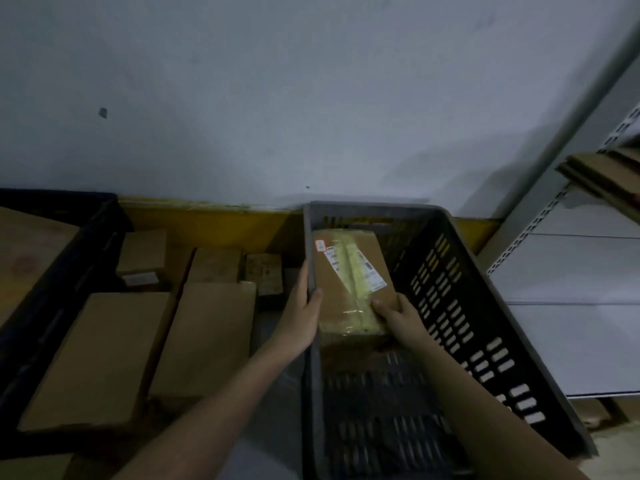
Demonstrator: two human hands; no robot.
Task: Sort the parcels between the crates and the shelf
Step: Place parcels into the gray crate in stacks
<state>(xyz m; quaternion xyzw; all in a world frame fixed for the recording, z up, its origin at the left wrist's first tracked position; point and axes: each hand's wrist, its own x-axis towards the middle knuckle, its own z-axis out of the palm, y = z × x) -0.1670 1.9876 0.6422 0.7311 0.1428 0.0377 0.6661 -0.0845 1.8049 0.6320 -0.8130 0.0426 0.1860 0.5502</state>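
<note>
Cardboard parcel [349, 282] inside grey crate [485, 306], gripped by left hand [303, 317] and right hand [398, 317]. Glossy tape, apparently loose: risk of slipping when lifted.

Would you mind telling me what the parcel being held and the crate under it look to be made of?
The brown taped parcel: matte cardboard, judging by its colour, under glossy yellowish tape. The dark slotted crate: apparently moulded plastic, given its regular vent slots.

A pale grey-blue wall [311, 91] fills the upper half of the view, marked by a small dark scuff [103, 112] at left. A yellow painted band [214, 223] runs along its base. The lighting is dim.
</note>
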